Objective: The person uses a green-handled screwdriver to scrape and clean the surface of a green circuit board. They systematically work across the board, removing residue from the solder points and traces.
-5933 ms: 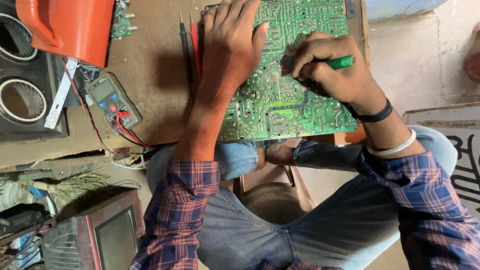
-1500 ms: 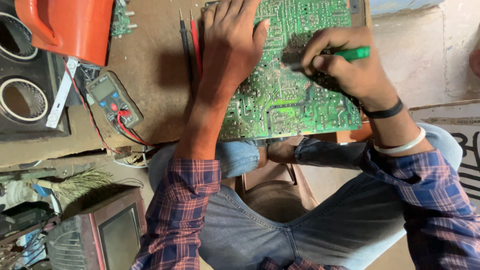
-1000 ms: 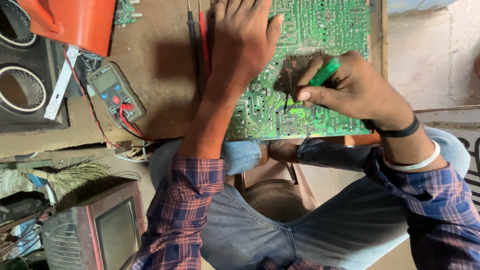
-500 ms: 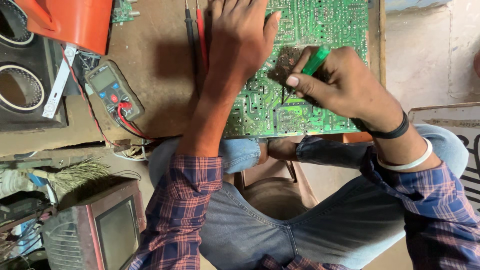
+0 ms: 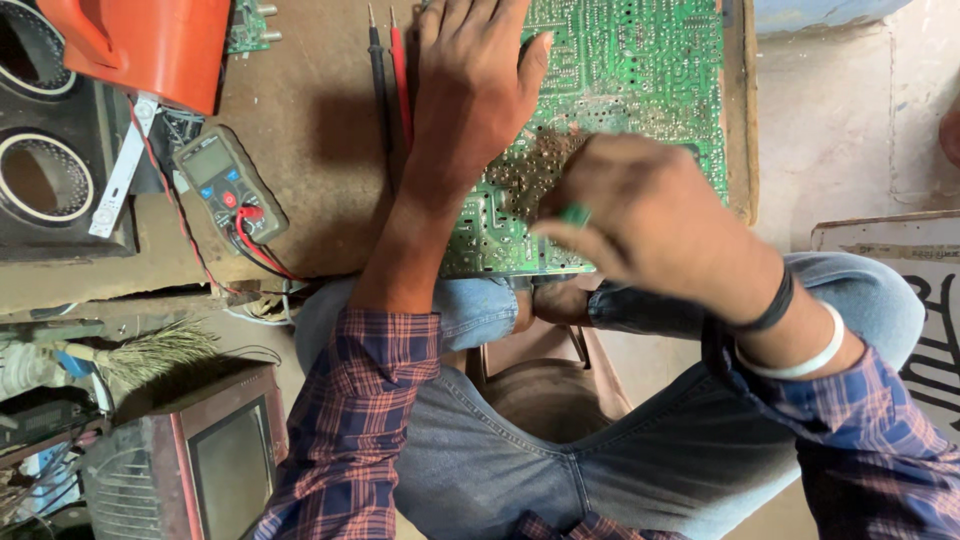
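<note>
On the wooden bench [image 5: 300, 130] the green circuit board [image 5: 640, 70] lies solder-side up, left hand [image 5: 475, 90] pressed flat on it, right hand [image 5: 640, 215] pinching a green-handled tool [image 5: 574, 214] mid-job, probes [image 5: 388, 70] idle

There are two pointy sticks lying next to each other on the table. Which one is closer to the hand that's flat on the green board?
The red probe. It lies right beside the left hand, while the black probe lies on its far side, farther from the hand.
</note>
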